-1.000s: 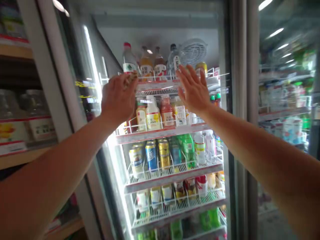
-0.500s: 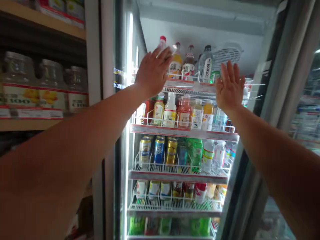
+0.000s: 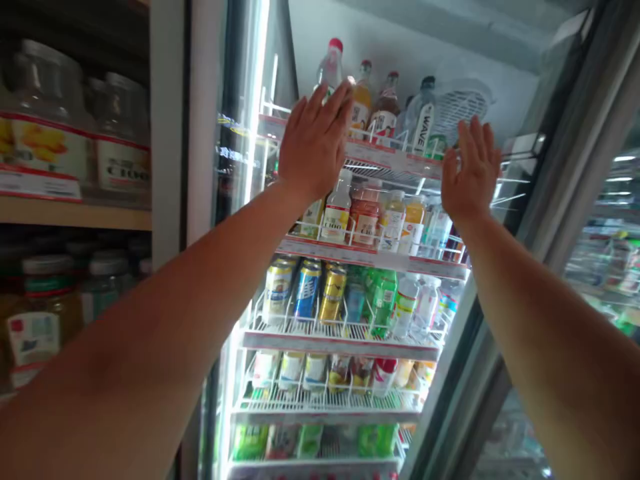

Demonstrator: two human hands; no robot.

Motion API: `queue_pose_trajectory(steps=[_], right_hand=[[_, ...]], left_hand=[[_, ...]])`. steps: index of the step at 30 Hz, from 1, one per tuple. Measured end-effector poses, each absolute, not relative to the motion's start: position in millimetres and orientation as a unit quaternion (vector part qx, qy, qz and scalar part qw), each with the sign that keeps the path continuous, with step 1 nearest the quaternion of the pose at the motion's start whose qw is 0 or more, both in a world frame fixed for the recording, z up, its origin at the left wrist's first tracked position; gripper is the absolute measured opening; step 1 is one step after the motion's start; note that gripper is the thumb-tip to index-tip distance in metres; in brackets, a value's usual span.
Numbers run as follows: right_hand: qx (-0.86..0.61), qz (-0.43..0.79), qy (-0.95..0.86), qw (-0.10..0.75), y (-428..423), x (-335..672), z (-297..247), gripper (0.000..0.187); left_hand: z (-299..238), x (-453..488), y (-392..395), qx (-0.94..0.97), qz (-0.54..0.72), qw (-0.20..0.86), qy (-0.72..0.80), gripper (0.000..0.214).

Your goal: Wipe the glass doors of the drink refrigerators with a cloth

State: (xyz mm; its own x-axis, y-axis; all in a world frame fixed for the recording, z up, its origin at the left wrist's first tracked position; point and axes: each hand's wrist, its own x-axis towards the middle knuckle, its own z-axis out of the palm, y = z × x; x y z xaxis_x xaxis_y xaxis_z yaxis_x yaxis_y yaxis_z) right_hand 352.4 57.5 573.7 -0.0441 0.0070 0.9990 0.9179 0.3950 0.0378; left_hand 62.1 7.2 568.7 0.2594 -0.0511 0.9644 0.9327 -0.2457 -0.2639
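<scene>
Head view: left hand [image 3: 313, 143] and right hand [image 3: 470, 172], fingers spread flat and holding nothing, are raised before the fridge's top shelf [image 3: 390, 159], left nearest the red-capped bottle [image 3: 330, 67].

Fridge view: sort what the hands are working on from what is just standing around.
In hand:
- left hand, open, raised at the clear red-capped bottle
- right hand, open, raised at the top shelf
- WAVE bottle, orange bottle

Standing around:
- cans
- green bottle
- jars on the wooden shelf to the left
</scene>
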Motion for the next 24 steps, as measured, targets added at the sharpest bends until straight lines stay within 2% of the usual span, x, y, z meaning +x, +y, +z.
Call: queue_pose_trajectory(steps=[4,10,14,24], right_hand=[[-0.374,-0.399,-0.599,0.585,56.4,353.2,571.1,0.065],[-0.339,-0.364,-0.619,0.607,64.3,356.9,573.7,0.062],[-0.367,-0.402,-0.600,0.586,60.0,353.3,571.0,0.066],[-0.375,-0.421,-0.575,0.593,62.5,350.5,571.2,0.070]], left_hand=[[566.3,61.8,8.3,-0.612,-0.474,0.522,-0.357,0.062],[567.9,61.4,9.8,-0.631,-0.501,0.485,-0.340,0.062],[566.6,62.4,9.3,-0.633,-0.524,0.463,-0.333,0.062],[571.4,58.9,16.4,-0.587,-0.467,0.526,-0.401,0.051]])
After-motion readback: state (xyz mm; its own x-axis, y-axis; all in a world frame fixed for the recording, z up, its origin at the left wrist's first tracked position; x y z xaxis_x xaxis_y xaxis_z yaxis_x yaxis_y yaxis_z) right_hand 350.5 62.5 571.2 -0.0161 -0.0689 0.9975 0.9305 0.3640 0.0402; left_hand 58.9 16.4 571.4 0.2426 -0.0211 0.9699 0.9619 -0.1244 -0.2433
